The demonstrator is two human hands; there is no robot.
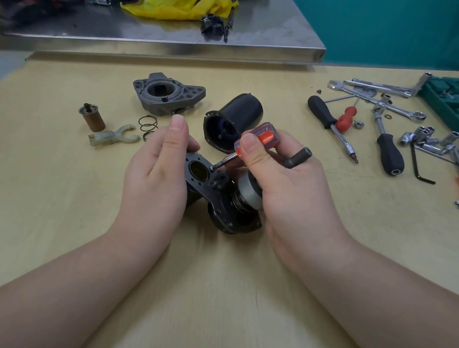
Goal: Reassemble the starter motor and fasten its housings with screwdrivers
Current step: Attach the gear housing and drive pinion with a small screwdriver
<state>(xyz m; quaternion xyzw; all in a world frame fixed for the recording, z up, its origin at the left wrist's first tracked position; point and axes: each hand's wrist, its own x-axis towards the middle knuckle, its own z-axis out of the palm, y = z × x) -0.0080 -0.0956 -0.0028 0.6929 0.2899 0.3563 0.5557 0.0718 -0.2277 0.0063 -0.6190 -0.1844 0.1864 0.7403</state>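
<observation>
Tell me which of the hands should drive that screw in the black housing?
Right hand: it already grips the screwdriver, tip on the housing beside the round opening. The left hand steadies that housing.

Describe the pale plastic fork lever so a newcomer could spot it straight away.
Start at the grey cast housing lying at the far left of the wooden table. Nearer the person and further left stands a small brass-coloured cylinder; the fork lever lies flat just in front of it, beside the wire spring. It alone is cream-coloured, with a forked end.
</observation>
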